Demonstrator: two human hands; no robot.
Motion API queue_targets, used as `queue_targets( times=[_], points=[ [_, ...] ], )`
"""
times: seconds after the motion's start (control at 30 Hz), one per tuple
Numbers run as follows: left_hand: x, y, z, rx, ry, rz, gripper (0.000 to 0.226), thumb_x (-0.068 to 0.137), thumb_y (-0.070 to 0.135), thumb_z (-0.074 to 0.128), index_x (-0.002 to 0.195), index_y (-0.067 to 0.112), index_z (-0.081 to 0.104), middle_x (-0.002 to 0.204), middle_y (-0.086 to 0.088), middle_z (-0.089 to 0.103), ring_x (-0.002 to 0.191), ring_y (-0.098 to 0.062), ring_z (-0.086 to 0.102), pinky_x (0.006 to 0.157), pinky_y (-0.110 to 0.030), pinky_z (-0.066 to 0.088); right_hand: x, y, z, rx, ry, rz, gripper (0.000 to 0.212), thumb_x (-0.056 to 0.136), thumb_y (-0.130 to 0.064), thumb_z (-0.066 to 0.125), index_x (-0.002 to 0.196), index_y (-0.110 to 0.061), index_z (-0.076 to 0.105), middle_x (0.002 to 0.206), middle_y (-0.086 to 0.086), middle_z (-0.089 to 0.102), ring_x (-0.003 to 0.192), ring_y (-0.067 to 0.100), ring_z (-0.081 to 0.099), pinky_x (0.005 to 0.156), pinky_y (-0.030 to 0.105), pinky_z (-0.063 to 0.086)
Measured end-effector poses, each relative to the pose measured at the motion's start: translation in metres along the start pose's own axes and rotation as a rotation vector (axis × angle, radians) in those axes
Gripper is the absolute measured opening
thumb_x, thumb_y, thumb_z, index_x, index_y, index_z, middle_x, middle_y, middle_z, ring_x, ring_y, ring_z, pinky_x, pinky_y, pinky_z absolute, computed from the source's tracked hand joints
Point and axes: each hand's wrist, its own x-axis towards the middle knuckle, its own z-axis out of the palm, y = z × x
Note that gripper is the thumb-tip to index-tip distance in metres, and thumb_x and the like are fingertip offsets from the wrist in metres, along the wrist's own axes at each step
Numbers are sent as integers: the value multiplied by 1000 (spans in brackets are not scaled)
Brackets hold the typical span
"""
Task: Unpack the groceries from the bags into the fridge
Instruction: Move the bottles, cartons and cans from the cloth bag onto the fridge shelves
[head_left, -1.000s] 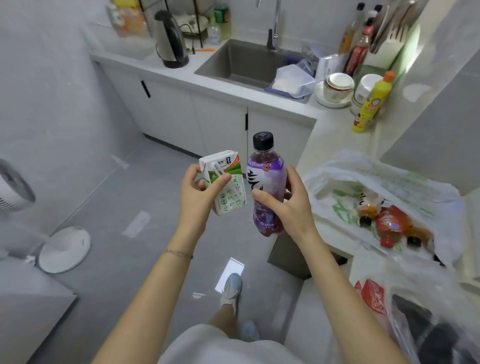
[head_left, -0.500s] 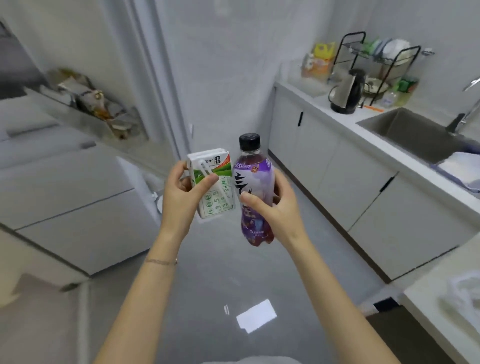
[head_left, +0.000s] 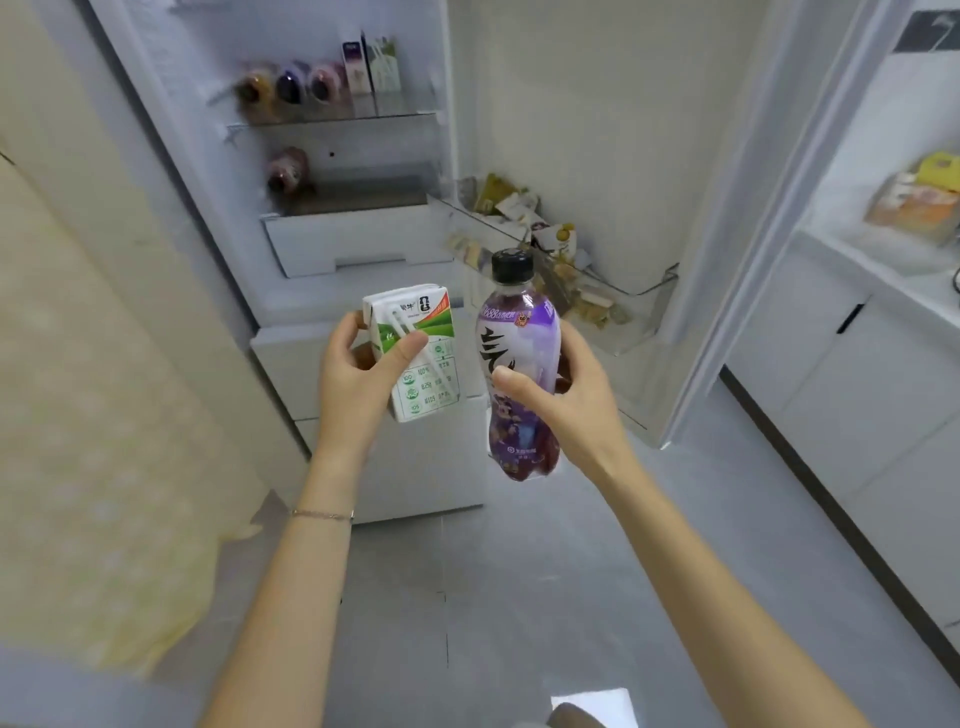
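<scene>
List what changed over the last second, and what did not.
The person turned left, away from the sink and grocery bags, which have gone from sight. The open fridge now stands straight ahead. Nothing was picked up or let go. Unchanged: the left hand grips the milk carton and the right hand grips the purple bottle, both upright, side by side.

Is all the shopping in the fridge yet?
Not yet. Done: bottles and cartons sit on the top shelf, another bottle below. In hand: the left hand holds a milk carton, the right hand a purple bottle, before the open fridge. Left: shelving both; the bags are out of view, so more may remain.
</scene>
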Motion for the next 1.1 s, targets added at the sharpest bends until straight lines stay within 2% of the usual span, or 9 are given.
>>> queue_targets(
  times=[0.13, 0.33, 0.4, 0.5, 0.63, 0.8, 0.9, 1.0, 1.1],
  points=[
    [37, -10, -34, 10, 60, 20, 21, 84, 16, 73, 98, 22, 58, 92, 7, 74, 86, -16, 73, 63, -31, 59, 41, 6, 48, 31, -62, 13, 59, 63, -54, 77, 115, -42, 52, 105, -23, 66, 98, -3, 64, 72, 12, 52],
    [105, -35, -65, 32, 136, 27, 22, 84, 13, 73, 97, 20, 57, 91, 6, 74, 86, -17, 73, 66, -33, 60, 113, 30, 102, 9, -141, 36, 50, 66, -55, 78, 107, -48, 51, 102, -27, 64, 94, -6, 63, 69, 10, 51],
    [130, -45, -73, 39, 172, 36, 23, 84, 13, 73, 100, 16, 57, 90, 8, 74, 86, -16, 73, 66, -32, 59, 140, 39, 116, 18, -178, 43, 48, 66, -54, 78, 104, -50, 50, 97, -33, 62, 92, -12, 61, 65, 6, 48],
    [167, -57, -85, 7, 244, 19, 22, 85, 13, 72, 99, 15, 56, 90, 9, 75, 88, -16, 72, 68, -34, 59, 182, 50, 136, 11, -218, 46, 45, 66, -53, 73, 104, -48, 49, 97, -32, 60, 88, -18, 58, 63, 3, 46],
    [221, -65, -102, -7, 326, 17, 21, 85, 13, 72, 95, 18, 54, 99, 1, 74, 93, -21, 72, 72, -39, 60, 238, 60, 160, 38, -263, 55, 49, 72, -45, 76, 113, -41, 49, 103, -24, 61, 90, -10, 61, 68, 8, 48],
    [275, -79, -119, -50, 389, -5, 21, 87, 16, 70, 97, 21, 53, 110, -6, 71, 98, -22, 71, 72, -44, 60, 296, 70, 189, 47, -299, 62, 66, 62, -54, 71, 120, -39, 45, 110, -19, 57, 97, 2, 58, 76, 16, 47],
    [303, -90, -130, -36, 388, -26, 20, 87, 16, 69, 98, 22, 53, 110, -5, 71, 98, -22, 71, 70, -43, 60, 325, 78, 205, 30, -303, 80, 74, 60, -55, 69, 126, -35, 44, 116, -12, 56, 100, 9, 57, 78, 19, 47],
    [335, -98, -139, -72, 377, -19, 21, 87, 11, 69, 98, 21, 54, 104, 2, 73, 98, -20, 71, 74, -40, 59, 353, 83, 220, 24, -292, 98, 65, 64, -52, 71, 121, -38, 43, 110, -17, 56, 95, 6, 58, 72, 14, 46],
    [369, -105, -146, -59, 331, -2, 20, 88, 11, 68, 96, 20, 52, 97, 9, 74, 96, -16, 71, 70, -35, 59, 380, 90, 236, 19, -265, 95, 64, 66, -51, 72, 123, -34, 46, 113, -14, 58, 98, 6, 58, 73, 14, 47]
  ],
)
